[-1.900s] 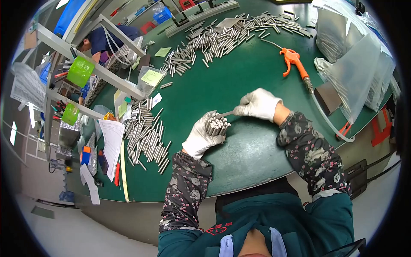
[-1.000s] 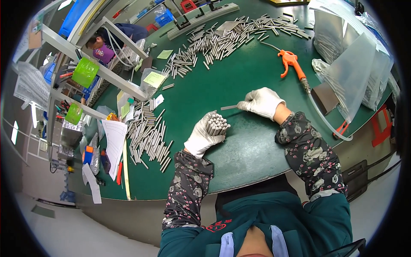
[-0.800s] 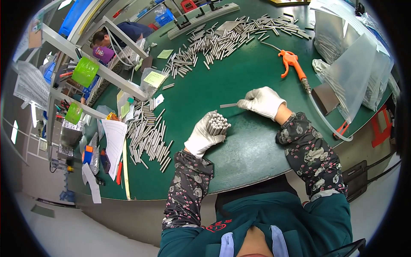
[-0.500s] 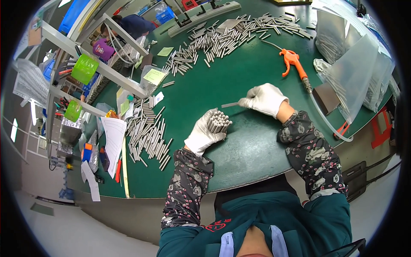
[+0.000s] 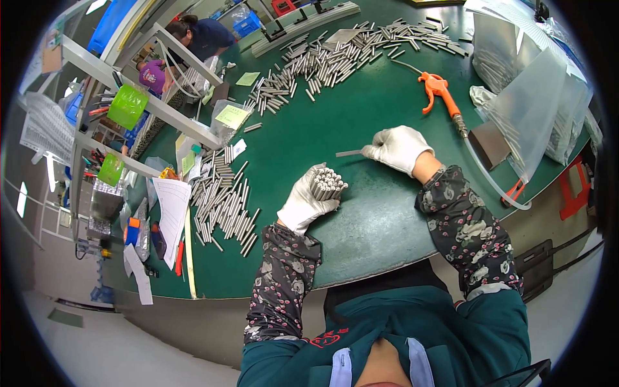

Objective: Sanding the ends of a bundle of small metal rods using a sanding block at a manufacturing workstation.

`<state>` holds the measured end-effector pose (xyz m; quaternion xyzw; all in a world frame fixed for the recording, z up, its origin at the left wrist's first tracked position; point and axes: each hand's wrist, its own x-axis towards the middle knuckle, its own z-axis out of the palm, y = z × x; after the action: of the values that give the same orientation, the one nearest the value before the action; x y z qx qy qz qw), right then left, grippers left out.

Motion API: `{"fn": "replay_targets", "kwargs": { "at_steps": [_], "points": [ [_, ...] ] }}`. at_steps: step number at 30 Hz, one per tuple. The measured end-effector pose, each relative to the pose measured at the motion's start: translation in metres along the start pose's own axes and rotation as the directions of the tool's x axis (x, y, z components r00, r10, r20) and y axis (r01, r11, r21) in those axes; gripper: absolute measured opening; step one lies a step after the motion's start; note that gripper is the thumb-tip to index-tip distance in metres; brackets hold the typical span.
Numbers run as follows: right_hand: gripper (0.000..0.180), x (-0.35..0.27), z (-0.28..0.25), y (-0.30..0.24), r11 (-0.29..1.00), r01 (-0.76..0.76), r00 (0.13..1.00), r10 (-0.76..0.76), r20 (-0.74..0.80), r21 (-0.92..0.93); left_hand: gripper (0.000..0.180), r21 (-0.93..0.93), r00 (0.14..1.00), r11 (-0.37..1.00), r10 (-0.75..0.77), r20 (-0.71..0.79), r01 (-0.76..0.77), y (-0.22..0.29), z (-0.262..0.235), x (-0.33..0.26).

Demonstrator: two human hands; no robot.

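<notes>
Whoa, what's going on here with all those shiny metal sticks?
A person wearing white gloves is handling little metal rods. The left grip holds a bundle of rods, ends showing. The right grip pinches a thin grey strip, held apart from the bundle. More loose rods lie in a left pile and a far pile on the green table.
</notes>
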<state>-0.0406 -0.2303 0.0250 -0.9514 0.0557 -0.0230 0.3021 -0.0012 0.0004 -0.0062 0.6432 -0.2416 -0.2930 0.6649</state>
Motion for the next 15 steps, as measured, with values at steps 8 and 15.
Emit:
{"fn": "replay_targets", "kwargs": {
  "at_steps": [8,15],
  "points": [
    [0.025,-0.007,0.005,-0.005,0.853,0.299,0.789,-0.473,-0.393,-0.427,0.073,0.002,0.999,1.0,0.02,-0.04,-0.02,0.003,0.002,0.0],
    [0.053,-0.018,0.027,-0.033,0.835,0.288,0.92,-0.377,0.106,0.469,0.063,-0.135,0.994,0.99,0.02,-0.106,-0.034,0.007,0.012,-0.002]
  ]
}}
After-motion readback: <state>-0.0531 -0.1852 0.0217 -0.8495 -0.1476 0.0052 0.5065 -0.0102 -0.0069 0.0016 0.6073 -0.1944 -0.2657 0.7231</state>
